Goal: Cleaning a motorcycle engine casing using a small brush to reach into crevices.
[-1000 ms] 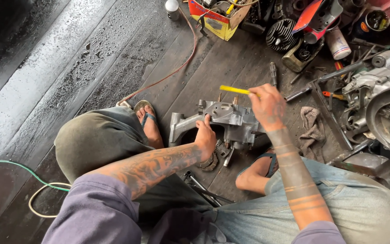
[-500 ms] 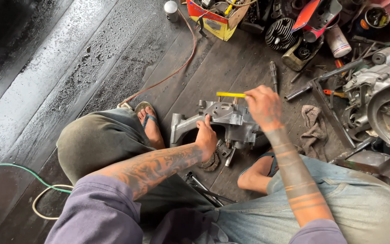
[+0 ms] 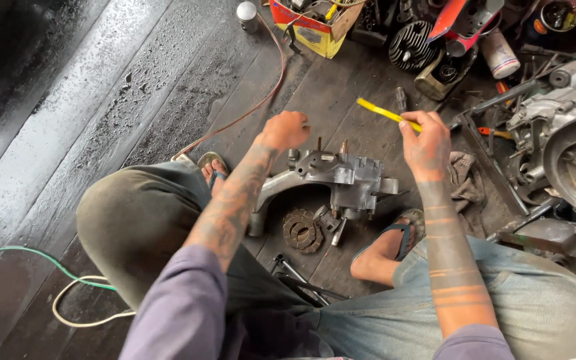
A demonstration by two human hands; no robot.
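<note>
Entry, head view. Work piece: a grey cast-metal engine casing (image 3: 341, 177), lying on the dark plank floor (image 3: 135, 87) at frame centre, between my two sandalled feet. Left hand (image 3: 287, 130) hovers just at 11 o'clock of the casing, apart from it; the fingers are curled shut into a loose fist, and I see nothing held in them. Right hand (image 3: 425, 137) hovers at 1 o'clock of the casing, also clear of it, fingers closed around a slim yellow tool (image 3: 381, 112) whose free end points toward 10 o'clock. At 7 o'clock of the casing, just beside it, lies a round toothed plate (image 3: 303, 231); further toward 6 o'clock, a few dark wrenches (image 3: 301, 283). A rag (image 3: 465, 177) lies at 3 o'clock, near the right wrist. A larger engine block (image 3: 568, 153) sits well apart at 3 o'clock, and a yellow box of parts (image 3: 311, 30) at 12 o'clock. Judgement: the step in hand is a pause between contacts, tool ready but neither hand on the casing. The casing rests unclamped on its side, so any prying or tapping on it would call for the free left hand to brace it first and for the tool tip to be placed squarely.
</note>
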